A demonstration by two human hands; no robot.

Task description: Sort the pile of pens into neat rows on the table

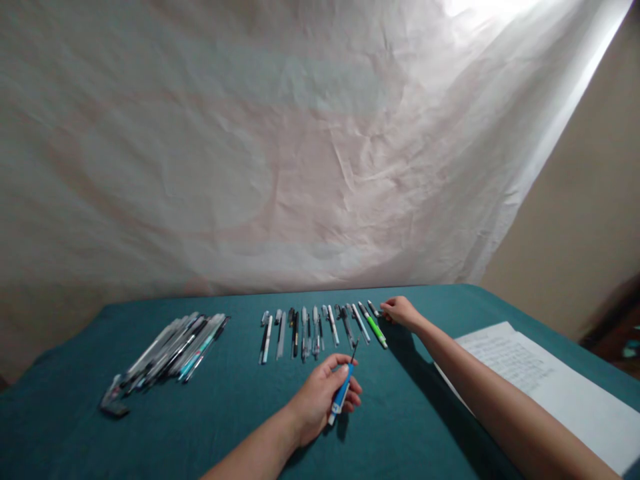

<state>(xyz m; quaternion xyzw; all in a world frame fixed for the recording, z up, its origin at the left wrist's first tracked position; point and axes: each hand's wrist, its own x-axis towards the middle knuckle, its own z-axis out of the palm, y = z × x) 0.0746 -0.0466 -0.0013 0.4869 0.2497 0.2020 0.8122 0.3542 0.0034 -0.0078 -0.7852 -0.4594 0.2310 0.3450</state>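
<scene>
My left hand (pixel 327 393) is closed around a blue pen (pixel 342 392) above the near middle of the table. The pen is tilted, with its thin dark tip pointing up and away and its white end toward me. At the far right end of a row of pens, my right hand (pixel 400 312) has its fingertips pinched together at the cloth. A short dark-and-white piece (pixel 373 309) lies right beside those fingertips. Whatever they pinch is too small to make out. Close by lies a green and white pen (pixel 376 329).
Several pens, such as a black one (pixel 295 333) and a white one (pixel 333 325), lie side by side across the table's middle. A bundle of pens (pixel 175 350) lies at left, near a crumpled clear-and-dark item (pixel 114 399). Written paper sheets (pixel 560 393) rest at right.
</scene>
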